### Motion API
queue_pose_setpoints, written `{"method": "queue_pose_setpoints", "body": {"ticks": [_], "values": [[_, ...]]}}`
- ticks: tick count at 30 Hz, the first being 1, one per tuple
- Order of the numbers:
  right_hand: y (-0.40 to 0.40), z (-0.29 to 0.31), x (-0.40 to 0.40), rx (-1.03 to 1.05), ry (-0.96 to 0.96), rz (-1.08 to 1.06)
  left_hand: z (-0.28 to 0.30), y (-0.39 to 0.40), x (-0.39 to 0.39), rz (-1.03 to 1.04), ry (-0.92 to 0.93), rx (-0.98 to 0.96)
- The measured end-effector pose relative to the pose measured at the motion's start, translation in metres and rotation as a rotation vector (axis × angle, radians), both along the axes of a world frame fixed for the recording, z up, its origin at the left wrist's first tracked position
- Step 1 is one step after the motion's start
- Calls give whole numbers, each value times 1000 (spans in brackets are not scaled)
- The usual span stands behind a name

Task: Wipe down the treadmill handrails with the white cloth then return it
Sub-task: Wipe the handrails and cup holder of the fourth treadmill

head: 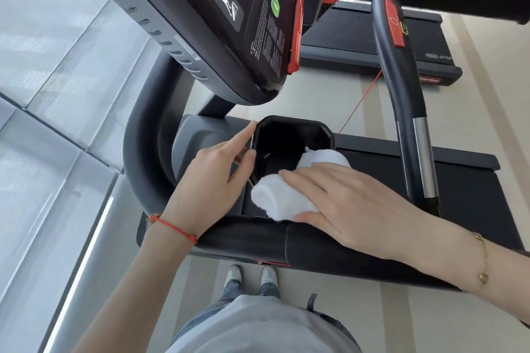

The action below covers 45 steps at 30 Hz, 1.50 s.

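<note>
Best done slowly along the treadmill (372, 169): judged from the cloth's place, either just lifted out for wiping or going back in, cannot tell which. At 6 o'clock of the console (229, 23), near rail (258, 238) running across under both wrists; at 2 o'clock, far rail (401, 80) curving down to a chrome sleeve. For wiping, better to wrap the cloth round the rail than skim the top; for returning, better to feed one end in first. Tray (295, 129) dark and deep, holding only the upper end of the cloth; nothing else seen inside. Cloth (275, 198), white and rolled, lying half over the tray's 5 o'clock lip, lower end on the ledge beside it. Right hand (344, 203) flat on the cloth, fingers straight and a little spread, thumb tucked at the cloth's lower edge. Left hand (212, 180) at the tray's 9 o'clock rim, index finger straight along it, thumb alongside.
</note>
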State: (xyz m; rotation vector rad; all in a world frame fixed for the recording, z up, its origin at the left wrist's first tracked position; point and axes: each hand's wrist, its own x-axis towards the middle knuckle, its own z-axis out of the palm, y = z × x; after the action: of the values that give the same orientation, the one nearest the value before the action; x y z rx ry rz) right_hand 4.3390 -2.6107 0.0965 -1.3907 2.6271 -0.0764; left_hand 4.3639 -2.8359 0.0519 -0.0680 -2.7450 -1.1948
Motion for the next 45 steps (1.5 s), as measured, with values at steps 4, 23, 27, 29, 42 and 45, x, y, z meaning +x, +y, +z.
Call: {"method": "queue_pose_setpoints", "body": {"ticks": [4, 23, 27, 29, 42, 45], "values": [[-3, 4, 1, 9, -53, 1, 0, -1, -1, -11, -6, -3], [-79, -18, 43, -264, 10, -635, 13, -40, -1, -165, -11, -127], [-107, -18, 18, -255, 16, -767, 10, -53, 5, -157, 27, -131], [-120, -18, 2, -266, -23, -827, 10, -55, 7, -168, 34, -128], [-90, 1, 25, -404, -146, -711, 11, -53, 8, -194, 85, -137], [-80, 6, 34, -391, -108, -643, 12, -52, 10, -227, 81, -127]]}}
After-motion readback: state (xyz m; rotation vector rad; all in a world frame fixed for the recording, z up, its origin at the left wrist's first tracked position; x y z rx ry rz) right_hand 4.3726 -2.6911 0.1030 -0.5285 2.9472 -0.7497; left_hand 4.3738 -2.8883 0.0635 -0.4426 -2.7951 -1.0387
